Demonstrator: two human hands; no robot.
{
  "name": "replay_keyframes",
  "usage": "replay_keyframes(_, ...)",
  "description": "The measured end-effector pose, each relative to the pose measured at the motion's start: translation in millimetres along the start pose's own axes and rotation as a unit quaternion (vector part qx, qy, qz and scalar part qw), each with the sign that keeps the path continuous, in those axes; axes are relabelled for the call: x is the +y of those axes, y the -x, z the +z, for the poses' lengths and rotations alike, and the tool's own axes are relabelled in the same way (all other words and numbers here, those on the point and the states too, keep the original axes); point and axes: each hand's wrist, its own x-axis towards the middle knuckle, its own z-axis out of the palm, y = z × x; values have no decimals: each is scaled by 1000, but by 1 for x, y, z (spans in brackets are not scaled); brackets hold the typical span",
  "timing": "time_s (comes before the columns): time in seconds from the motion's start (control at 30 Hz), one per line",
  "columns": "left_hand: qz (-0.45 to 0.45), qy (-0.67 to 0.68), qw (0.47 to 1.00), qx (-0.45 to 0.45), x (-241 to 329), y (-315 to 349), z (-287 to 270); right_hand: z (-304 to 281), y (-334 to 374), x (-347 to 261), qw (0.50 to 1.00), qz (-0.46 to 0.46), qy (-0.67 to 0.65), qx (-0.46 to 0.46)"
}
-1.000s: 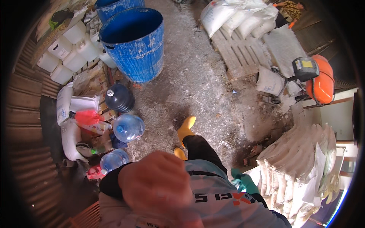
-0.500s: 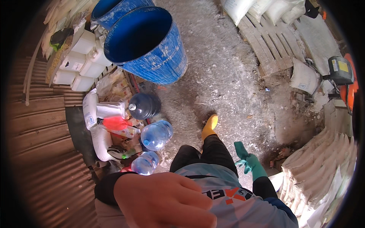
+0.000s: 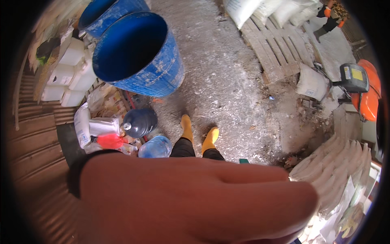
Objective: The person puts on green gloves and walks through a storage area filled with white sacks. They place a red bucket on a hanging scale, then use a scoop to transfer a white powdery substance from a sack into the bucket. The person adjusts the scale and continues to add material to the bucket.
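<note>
My bare left hand [image 3: 195, 195], with a black cuff at its wrist, fills the lower part of the view close to the camera. Its fingers are stretched out to the right, and I see nothing held in it. Just above its edge a small green tip [image 3: 243, 161] peeks out. The rest of my right hand is hidden behind the left one. My yellow boots [image 3: 210, 139] stand on the dusty floor. Nearby lie a clear blue water bottle [image 3: 156, 147] and a dark blue one [image 3: 141, 122].
Two large blue barrels [image 3: 170, 65] stand ahead on the left, beside white canisters [image 3: 61, 75]. A wooden pallet [image 3: 270, 53] with white sacks [image 3: 243, 10] is at far right. An orange machine [image 3: 367, 91] and stacked sacks [image 3: 333, 171] line the right. Another person [image 3: 335, 16] shows in the upper right corner.
My left hand has moved up and right, now covering my body and nearly all of the teal-gloved right hand. The view has shifted; both boots now show. A person has come into view.
</note>
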Motion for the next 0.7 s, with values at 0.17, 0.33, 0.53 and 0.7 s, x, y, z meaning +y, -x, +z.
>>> replay_keyframes(0.17, -12, -91, 986, -138, -8, -36, -47, 28, 28, 5, 998, -3, -34, 46)
replay_keyframes(0.33, 13, -97, 972, -214, -18, -76, -86, 71, 42, 35, 989, 16, -140, 51)
replay_keyframes(0.53, 19, -25, 969, -244, -45, -95, -115, 129, 79, 43, 969, 47, -238, 39)
replay_keyframes(0.7, 46, 318, 872, -369, -69, -98, -93, 160, 113, -2, 977, 62, -169, 115)
